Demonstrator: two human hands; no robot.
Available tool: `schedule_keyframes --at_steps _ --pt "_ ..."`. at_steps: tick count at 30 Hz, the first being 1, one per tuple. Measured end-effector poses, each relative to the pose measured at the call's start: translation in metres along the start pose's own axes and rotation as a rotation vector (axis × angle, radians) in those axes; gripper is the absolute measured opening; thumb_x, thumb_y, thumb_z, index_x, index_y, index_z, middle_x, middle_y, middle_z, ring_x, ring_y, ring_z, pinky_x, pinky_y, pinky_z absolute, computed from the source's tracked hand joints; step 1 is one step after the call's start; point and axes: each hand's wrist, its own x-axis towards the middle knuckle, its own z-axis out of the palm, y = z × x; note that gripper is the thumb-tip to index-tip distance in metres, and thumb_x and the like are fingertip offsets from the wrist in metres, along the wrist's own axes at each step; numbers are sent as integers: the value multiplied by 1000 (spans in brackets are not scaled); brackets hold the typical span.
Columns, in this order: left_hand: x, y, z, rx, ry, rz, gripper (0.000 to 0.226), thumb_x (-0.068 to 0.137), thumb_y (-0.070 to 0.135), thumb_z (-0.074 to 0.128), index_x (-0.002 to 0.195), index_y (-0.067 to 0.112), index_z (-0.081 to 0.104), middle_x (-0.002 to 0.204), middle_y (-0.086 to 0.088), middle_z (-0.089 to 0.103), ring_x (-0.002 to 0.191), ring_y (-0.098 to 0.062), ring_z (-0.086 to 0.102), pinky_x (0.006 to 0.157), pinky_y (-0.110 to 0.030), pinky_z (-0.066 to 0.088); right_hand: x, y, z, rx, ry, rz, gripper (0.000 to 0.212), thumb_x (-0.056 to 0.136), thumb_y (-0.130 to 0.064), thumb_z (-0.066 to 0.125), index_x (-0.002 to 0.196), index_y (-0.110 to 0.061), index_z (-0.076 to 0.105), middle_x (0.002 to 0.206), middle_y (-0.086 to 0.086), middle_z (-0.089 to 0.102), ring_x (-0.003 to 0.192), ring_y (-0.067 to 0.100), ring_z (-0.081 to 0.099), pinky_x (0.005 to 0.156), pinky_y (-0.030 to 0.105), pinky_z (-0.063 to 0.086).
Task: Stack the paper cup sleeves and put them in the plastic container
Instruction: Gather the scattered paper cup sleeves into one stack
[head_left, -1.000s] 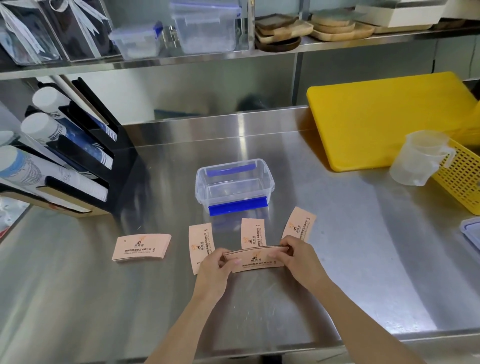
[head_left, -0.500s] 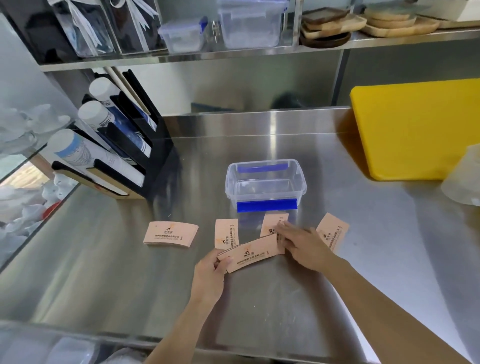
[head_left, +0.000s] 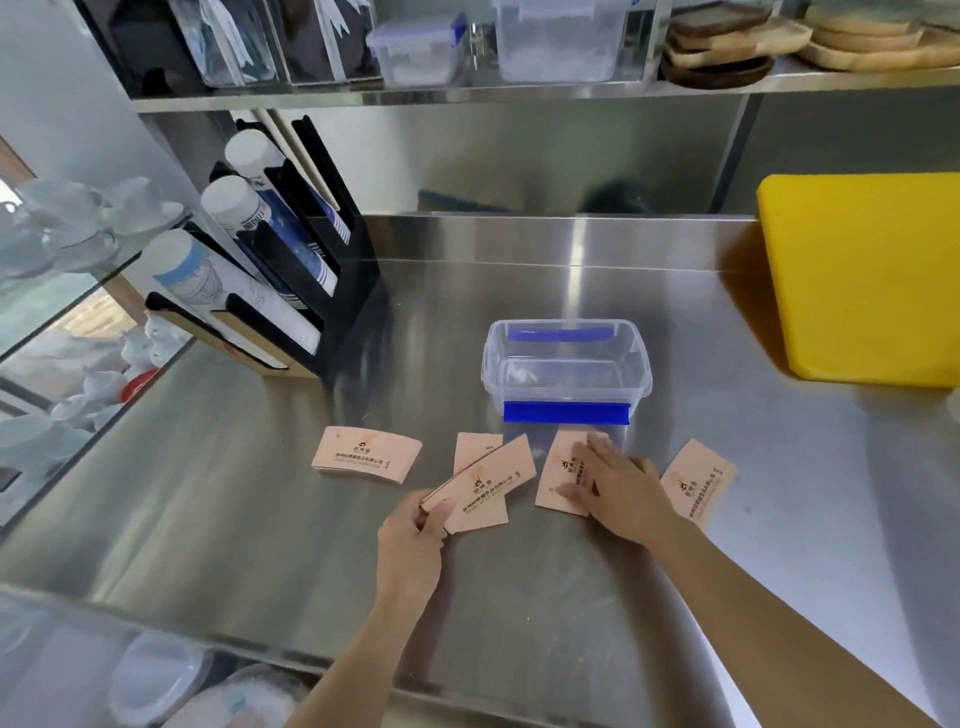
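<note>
Both my hands are working low over the steel counter. My left hand is pinching one end of a small stack of pink cup sleeves, thumb on top and fingers under, so the stack is angling up and away to the right, lifted over another sleeve lying flat beneath it. My right hand is lying palm down with its fingers spread and flat, pressing on a single sleeve just right of the stack. I cannot tell whether the fingertips are curling under its edge.

Just right of my right wrist, a further sleeve is lying flat and tilted, partly hidden by my forearm. Well left of my left hand, a thicker pile of sleeves is sitting apart on the counter.

Straight ahead of my right fingertips, near but not touching them, the container is standing open, clear plastic with blue clips on its near and far sides, nothing showing inside it. Far left of my hands, a black cup rack is holding sloped rows of paper cups. Far right and beyond, a yellow board is lying on the counter.
</note>
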Motion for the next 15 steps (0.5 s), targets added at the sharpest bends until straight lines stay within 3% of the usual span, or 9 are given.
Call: schedule_keyframes --at_steps 6,8,11,15 --pt "6 1 5 -6 3 15 19 86 17 58 74 32 61 59 4 60 46 -3 46 55 -26 43 -4 -19 2 -75 153 64 43 86 -51 47 119 -24 53 131 1 55 117 20 49 101 35 34" --pt "9 3 7 -12 2 20 20 86 17 58 73 32 60 57 5 59 46 -3 47 52 -20 43 -1 -22 -2 1 149 117 55 80 -51 56 127 -25 44 140 1 45 126 23 42 108 41 29" --pt "13 5 10 -1 -5 28 19 86 18 58 74 32 59 61 3 61 53 -9 50 56 -24 44 5 -25 -8 103 -28 149 81 71 -53 67 136 -27 26 149 0 32 135 25 32 111 48 23" --pt "15 3 15 10 -16 32 9 87 18 58 81 24 61 63 2 62 56 -12 51 55 -17 43 9 -28 -8 39 -47 134 77 70 -38 73 132 -22 30 136 3 48 124 25 44 108 44 27"
